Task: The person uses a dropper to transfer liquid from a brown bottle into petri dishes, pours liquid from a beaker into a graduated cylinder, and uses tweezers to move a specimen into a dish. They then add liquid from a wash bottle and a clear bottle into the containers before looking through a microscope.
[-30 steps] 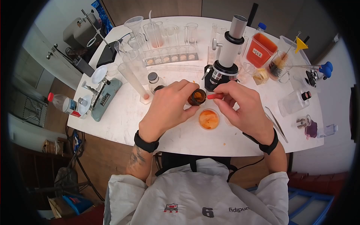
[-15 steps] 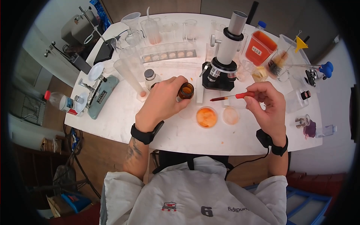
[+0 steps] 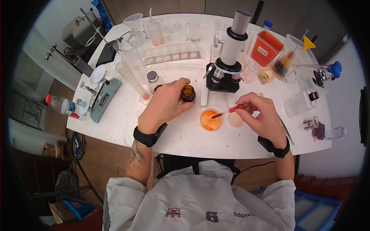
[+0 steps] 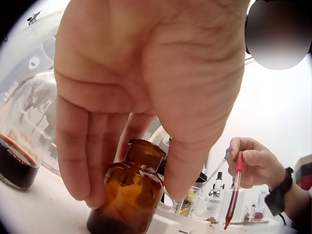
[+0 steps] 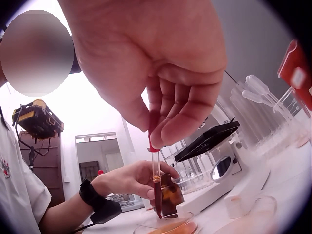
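Observation:
My left hand (image 3: 163, 102) holds a small amber glass bottle (image 3: 187, 93) between thumb and fingers. In the left wrist view the bottle (image 4: 131, 195) is uncapped and stands on the white table. Thumb and fingertips of my right hand (image 3: 261, 115) pinch the red rubber bulb of a dropper (image 3: 236, 109). Dark red liquid fills much of the dropper's glass tube (image 5: 157, 192). Its tip points down over a petri dish (image 3: 211, 120) of orange, streaky content. A second, paler round dish (image 3: 235, 121) sits right beside it, partly under the right hand.
A microscope (image 3: 227, 63) stands just behind the hands. Left of the bottle are a grey-capped jar (image 3: 153, 78), a tall glass cylinder (image 3: 131, 79) and a balance (image 3: 105, 99). Tweezers (image 3: 287, 131), a clear bottle (image 3: 300, 102) and a red container (image 3: 266, 48) lie to the right.
The dropper came out of the amber bottle's mouth, swung right, then returned left and down over the orange dish. My left hand with the bottle shifted slightly left.

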The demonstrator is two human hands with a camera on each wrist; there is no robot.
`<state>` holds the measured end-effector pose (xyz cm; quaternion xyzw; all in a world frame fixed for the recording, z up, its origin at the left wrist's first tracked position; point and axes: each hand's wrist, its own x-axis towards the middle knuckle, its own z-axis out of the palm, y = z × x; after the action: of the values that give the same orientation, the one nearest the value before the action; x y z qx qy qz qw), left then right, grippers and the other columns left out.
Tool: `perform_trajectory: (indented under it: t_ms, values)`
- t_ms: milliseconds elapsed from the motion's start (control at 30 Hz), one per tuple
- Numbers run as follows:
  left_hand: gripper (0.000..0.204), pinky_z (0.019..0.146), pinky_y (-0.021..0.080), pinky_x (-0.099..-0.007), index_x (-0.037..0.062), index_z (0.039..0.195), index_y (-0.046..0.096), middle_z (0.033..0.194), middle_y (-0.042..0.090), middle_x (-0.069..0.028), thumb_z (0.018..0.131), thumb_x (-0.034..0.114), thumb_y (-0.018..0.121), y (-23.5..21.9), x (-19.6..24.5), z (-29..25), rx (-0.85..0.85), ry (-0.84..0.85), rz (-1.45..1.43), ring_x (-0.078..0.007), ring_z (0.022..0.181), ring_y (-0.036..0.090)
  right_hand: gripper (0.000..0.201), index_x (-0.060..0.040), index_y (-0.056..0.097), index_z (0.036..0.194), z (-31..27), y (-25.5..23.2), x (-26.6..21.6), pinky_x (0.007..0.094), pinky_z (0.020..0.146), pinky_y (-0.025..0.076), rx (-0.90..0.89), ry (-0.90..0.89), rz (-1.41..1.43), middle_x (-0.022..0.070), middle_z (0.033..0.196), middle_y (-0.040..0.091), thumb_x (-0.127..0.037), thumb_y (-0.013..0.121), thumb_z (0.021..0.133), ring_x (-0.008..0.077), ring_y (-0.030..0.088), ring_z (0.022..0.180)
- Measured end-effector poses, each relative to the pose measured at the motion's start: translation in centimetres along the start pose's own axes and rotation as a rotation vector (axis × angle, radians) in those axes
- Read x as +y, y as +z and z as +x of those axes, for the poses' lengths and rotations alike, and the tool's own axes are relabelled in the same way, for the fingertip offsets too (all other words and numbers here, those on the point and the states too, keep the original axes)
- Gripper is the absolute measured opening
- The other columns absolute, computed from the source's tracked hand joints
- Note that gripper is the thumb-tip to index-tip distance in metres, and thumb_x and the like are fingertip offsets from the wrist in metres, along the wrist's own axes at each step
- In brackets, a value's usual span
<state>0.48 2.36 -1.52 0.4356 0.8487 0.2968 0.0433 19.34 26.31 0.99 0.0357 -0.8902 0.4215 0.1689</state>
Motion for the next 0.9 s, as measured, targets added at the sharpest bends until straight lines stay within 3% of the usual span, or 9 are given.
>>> perform_trajectory:
  t_ms: [133,233,533,900]
  values:
    - [0.065,0.076,0.059,-0.0387,0.0060,0.137,0.063,0.116,0.075,-0.0168,0.079,0.021,0.089,-0.6,0.3,-0.5,-0.003,-0.034,0.028,-0.0276,0.083,0.073,0.015,0.0007,0.067,0.107,-0.1,-0.2,-0.1,0.0235,0.069,0.055,-0.068,0.044,-0.050,0.0071,0.092,0.076,-0.001,0.074,0.093,0.0106,0.070,0.077]
    - [0.064,0.075,0.059,-0.0360,0.0040,0.135,0.063,0.120,0.073,-0.0156,0.078,0.016,0.089,-0.8,0.1,-1.1,0.039,-0.043,0.030,-0.0255,0.079,0.071,0.011,-0.0005,0.068,0.101,0.0,0.1,-0.1,0.0243,0.064,0.054,-0.020,0.003,-0.039,0.0040,0.082,0.070,0.000,0.073,0.091,0.0115,0.068,0.067]
    - [0.054,0.070,0.057,-0.0344,0.0041,0.129,0.067,0.111,0.072,-0.0132,0.079,0.013,0.088,-1.6,0.7,-2.0,0.124,-0.008,0.003,-0.0217,0.074,0.069,0.010,0.0000,0.068,0.103,-0.1,0.0,-0.3,0.0253,0.065,0.055,-0.050,0.025,-0.045,0.0045,0.085,0.071,0.000,0.070,0.093,0.0123,0.068,0.069]
    - [0.053,0.069,0.057,-0.0343,0.0032,0.126,0.067,0.109,0.072,-0.0129,0.079,0.014,0.089,-1.5,0.6,-1.9,0.103,-0.005,-0.004,-0.0218,0.073,0.070,0.008,0.0001,0.068,0.102,0.0,-0.1,-0.5,0.0256,0.066,0.054,-0.053,0.028,-0.061,0.0053,0.084,0.072,-0.002,0.071,0.094,0.0130,0.068,0.069]
